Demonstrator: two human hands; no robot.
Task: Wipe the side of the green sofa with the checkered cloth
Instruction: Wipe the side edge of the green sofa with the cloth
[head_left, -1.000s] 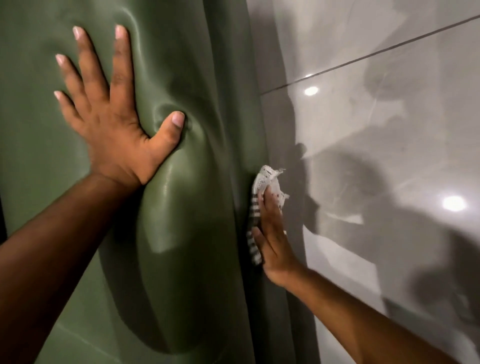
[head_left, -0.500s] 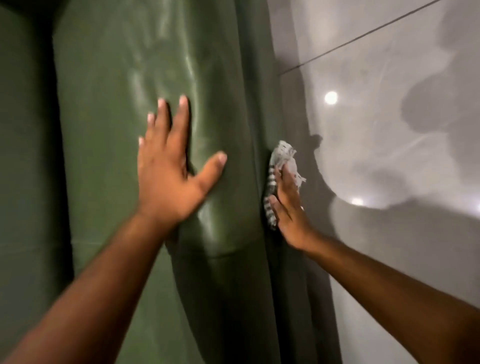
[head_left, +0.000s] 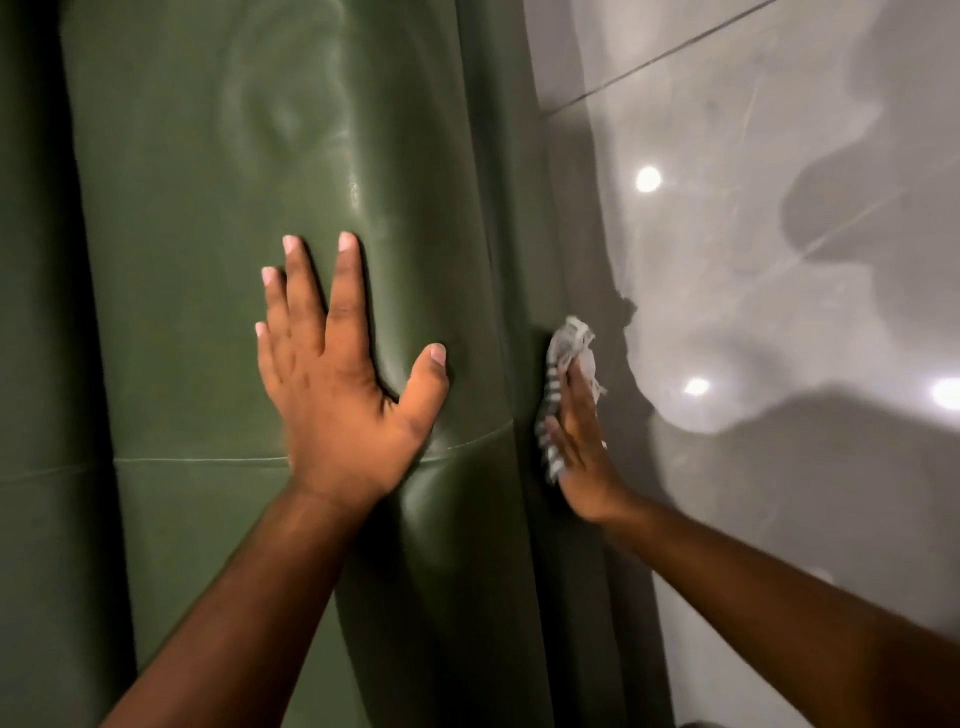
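The green leather sofa (head_left: 218, 208) fills the left two thirds of the view, seen from above. My left hand (head_left: 343, 384) lies flat on its padded top, fingers spread, holding nothing. My right hand (head_left: 582, 441) presses the grey-and-white checkered cloth (head_left: 563, 353) flat against the sofa's right side, down by the floor edge. The cloth sticks out above my fingertips and along the palm's left edge; the rest is hidden under the hand.
Glossy grey floor tiles (head_left: 779, 260) lie to the right of the sofa, with a grout line, ceiling-light reflections and dark shadows. A stitched seam (head_left: 197, 460) crosses the sofa top under my left wrist.
My left hand has slid right and down across the sofa top over the second. My right hand with the cloth has stayed pressed on the sofa's side while the view shifted.
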